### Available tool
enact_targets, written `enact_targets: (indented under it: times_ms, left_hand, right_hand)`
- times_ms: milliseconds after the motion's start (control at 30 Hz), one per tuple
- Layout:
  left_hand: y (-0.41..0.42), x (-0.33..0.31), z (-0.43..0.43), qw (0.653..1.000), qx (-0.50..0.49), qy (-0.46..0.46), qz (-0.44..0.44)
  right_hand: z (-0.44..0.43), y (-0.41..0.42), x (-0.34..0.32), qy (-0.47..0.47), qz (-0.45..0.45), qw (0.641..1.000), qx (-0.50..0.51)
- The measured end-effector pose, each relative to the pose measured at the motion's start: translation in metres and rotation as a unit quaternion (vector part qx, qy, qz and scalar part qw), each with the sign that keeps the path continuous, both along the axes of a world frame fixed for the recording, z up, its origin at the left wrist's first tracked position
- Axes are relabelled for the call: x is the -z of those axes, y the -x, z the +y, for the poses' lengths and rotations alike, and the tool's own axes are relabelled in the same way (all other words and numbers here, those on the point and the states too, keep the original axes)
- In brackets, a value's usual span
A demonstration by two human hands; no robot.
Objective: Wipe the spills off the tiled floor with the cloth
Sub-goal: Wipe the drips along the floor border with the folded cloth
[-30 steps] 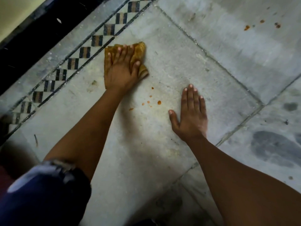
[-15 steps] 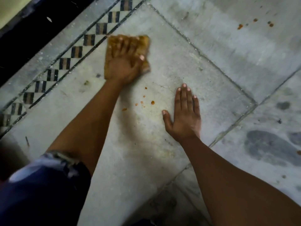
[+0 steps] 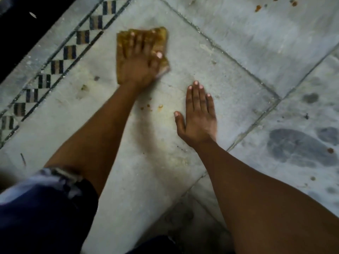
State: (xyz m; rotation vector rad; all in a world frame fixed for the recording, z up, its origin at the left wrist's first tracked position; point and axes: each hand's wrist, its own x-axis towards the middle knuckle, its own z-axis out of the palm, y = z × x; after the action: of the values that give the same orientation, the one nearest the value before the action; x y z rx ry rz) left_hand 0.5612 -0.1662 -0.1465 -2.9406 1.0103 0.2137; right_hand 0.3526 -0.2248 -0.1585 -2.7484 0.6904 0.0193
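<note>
A folded yellow-brown cloth (image 3: 162, 36) lies on the pale floor tile (image 3: 211, 70), near its far corner. My left hand (image 3: 139, 65) presses flat on the cloth, fingers spread over it, slightly blurred. A few small orange drops (image 3: 160, 107) lie on the tile just this side of the cloth, between my two arms. To the right of these drops my right hand (image 3: 199, 114) rests flat on the tile, palm down and holding nothing. More orange spots (image 3: 257, 8) sit on the far right tile, with a single one (image 3: 330, 150) at the right edge.
A checkered tile border (image 3: 69, 52) runs diagonally on the left, with a dark strip (image 3: 16, 43) beyond it. A brownish stain (image 3: 84, 88) sits left of my left forearm. Dark grey blotches (image 3: 293, 145) mark the right tile. My dark blue sleeve (image 3: 36, 208) fills the lower left.
My left hand has slid the cloth a little to the right and away, relative to the orange drops. My right hand has stayed flat in about the same place.
</note>
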Motion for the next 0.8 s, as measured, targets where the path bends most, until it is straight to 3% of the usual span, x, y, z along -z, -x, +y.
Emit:
enact_targets:
  times_ms: [133,267,400,467,533,667,800]
  left_hand:
    - [0.093,-0.002,0.061,0.992,0.122,0.025,0.023]
    - [0.068,-0.004,0.135,0.998,0.045,-0.006,0.034]
    - [0.024,-0.004,0.085,0.997,-0.071,0.019,0.017]
    - [0.030,-0.002,0.053,0.997,-0.078,0.028,0.009]
    - [0.058,-0.001,0.050,0.999,-0.008,0.033,0.008]
    - [0.099,-0.004,0.126,0.986,0.163,0.026,0.016]
    - [0.063,-0.005,0.153,0.998,0.055,0.020,0.034]
  right_hand:
    - [-0.001,0.001,-0.001,0.010,0.007,1.000,-0.010]
    - [-0.001,0.003,0.001,0.005,0.013,1.000,-0.013]
    - [0.000,0.003,0.002,0.010,0.005,1.000,-0.013]
    - [0.000,0.003,0.002,0.019,0.004,1.000,-0.008]
    - [0.001,0.002,0.002,0.024,0.002,1.000,-0.005]
    - [0.001,0.001,0.001,0.033,0.006,0.999,0.000]
    - [0.001,0.003,0.004,0.046,0.018,0.999,0.000]
